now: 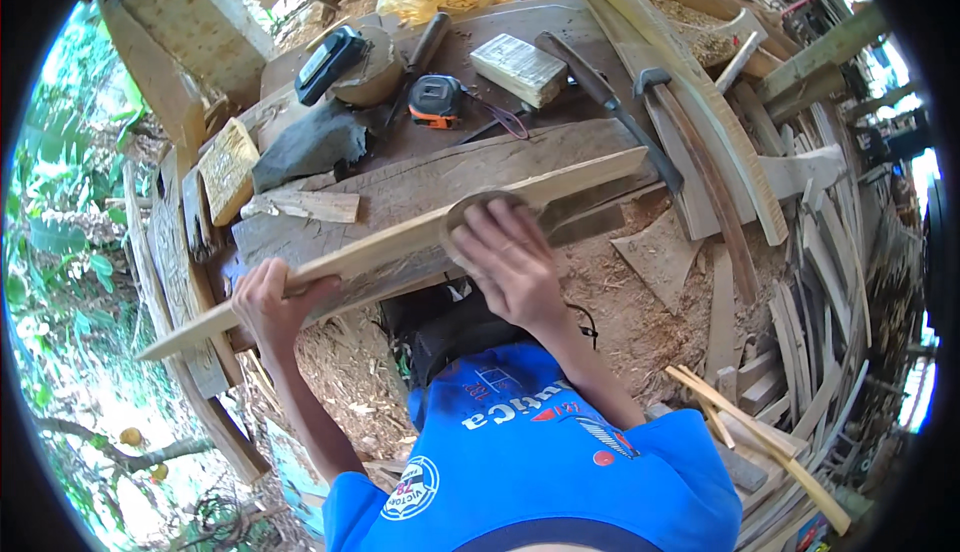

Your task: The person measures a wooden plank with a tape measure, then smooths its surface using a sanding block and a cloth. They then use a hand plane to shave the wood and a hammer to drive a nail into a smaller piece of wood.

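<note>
You are holding a long plank (390,243) aslant in front of your body, over the near side of the desk (420,180). Your left hand (276,304) is pinching it toward its lower end, fingers curling over the far side and thumb lying along the edge. Your right hand (512,264) is pressing a dark round pad (461,209) against the plank, its fingers lying nearly straight and slightly parted; whether they are gripping the rim cannot be told from this view.

The work is apparently standing mid-surfacing: the plank is already showing a long, straight shape and a pale upper edge, while its near face is looking darker and patchy, probably leaving more to smooth. How much is finished is not showing clearly.

Beyond, a tape measure (435,101), a pale block (519,69) and a dark cloth (312,142) are lying on the desk. A wood offcut (303,205) is sitting just past the plank on the left, and a long knife (622,115) is lying near its right end; both are perhaps crowding a long stroke. Wood strips (800,337) are heaping up at right, apart from the plank.
</note>
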`<state>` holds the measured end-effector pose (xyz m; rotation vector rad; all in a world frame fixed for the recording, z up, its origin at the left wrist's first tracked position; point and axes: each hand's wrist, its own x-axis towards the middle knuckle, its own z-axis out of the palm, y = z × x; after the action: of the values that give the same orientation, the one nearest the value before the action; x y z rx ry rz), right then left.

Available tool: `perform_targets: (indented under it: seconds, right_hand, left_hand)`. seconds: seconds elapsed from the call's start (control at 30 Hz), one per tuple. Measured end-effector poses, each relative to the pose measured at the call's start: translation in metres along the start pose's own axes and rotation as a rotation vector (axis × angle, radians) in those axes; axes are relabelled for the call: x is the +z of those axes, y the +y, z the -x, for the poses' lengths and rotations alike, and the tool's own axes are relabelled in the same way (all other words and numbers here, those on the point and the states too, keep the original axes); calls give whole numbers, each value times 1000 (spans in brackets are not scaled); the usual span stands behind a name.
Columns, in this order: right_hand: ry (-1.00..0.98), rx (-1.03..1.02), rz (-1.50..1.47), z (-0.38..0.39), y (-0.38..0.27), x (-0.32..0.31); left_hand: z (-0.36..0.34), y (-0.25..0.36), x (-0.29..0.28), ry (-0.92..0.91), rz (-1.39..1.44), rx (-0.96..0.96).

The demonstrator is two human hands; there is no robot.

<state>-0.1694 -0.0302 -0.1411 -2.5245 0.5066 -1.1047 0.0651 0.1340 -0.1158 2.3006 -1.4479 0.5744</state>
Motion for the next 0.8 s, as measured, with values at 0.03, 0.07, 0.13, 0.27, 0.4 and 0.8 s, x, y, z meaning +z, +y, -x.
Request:
perform_targets:
  seconds: [0.03, 0.07, 0.13, 0.27, 0.4, 0.8]
  right_hand:
    - [-33, -22, 9, -1, 8, 1]
    - [-64, -45, 11, -2, 20, 1]
    - [-27, -33, 2, -1, 49, -19]
    - [290, 407, 115, 5, 92, -59]
    - [205, 338, 223, -9, 99, -84]
    - [-20, 492, 379, -18, 152, -113]
  left_hand:
    - [-2, -2, -1, -24, 7, 1]
    - [-5, -7, -4, -48, 8, 1]
    - [-13, -6, -5, -25, 48, 22]
    - [-21, 0, -10, -156, 81, -25]
    - [-22, 34, -2, -201, 157, -44]
    - [-74, 119, 47, -411, 354, 15]
